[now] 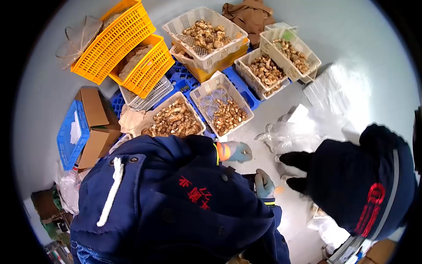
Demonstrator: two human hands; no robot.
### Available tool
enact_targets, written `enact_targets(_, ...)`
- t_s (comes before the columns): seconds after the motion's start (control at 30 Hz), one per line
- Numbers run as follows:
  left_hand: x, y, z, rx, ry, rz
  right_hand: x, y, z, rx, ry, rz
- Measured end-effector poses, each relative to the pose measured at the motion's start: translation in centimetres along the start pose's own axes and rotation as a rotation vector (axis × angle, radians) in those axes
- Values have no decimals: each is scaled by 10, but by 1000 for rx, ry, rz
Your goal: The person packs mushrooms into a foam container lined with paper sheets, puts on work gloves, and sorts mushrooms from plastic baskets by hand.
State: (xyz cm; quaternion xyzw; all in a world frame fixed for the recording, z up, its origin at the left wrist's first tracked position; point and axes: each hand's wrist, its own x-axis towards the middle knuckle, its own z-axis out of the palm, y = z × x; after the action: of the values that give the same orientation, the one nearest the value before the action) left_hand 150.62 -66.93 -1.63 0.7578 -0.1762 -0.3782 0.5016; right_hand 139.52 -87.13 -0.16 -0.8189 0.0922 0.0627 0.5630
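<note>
Your left hand, gloved with an orange cuff, hangs over the floor just beside the near corner of a white crate. Its fingers look loosely bent, but you cannot judge from this angle whether they enclose anything. Your right hand, also gloved, is held near in front of the navy jacket, fingers curled; a dark shape lies against it, and whether it is gripped stays unclear.

The mushrooms nearest you lie heaped at the near end of that crate, leaving its mesh base showing behind. More fill the crate to its left. The blue pallet probably serves to lift the crates off the floor, and the slotted walls likely let air through. Stacking seems meant to save room: yellow crates rise at far left, and white crates stand overlapped at far right.

The floor is pale and glossy, with clear plastic crumpled to the right. A cardboard box and a blue basket stand left against a plain grey wall. A second person in dark clothing is at your right.
</note>
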Motion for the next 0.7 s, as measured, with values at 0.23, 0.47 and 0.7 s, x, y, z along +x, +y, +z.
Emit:
enact_targets(0.23, 78, -185, -271, 93, 1295, -481, 82, 4, 4, 10, -34, 181)
enact_targets(0.47, 62, -273, -457, -415, 1278, -271, 130, 0, 26, 17, -248, 384)
enact_targets(0.7, 83, -250, -505, -313, 1514, -424, 160, 43, 22, -64, -328, 452)
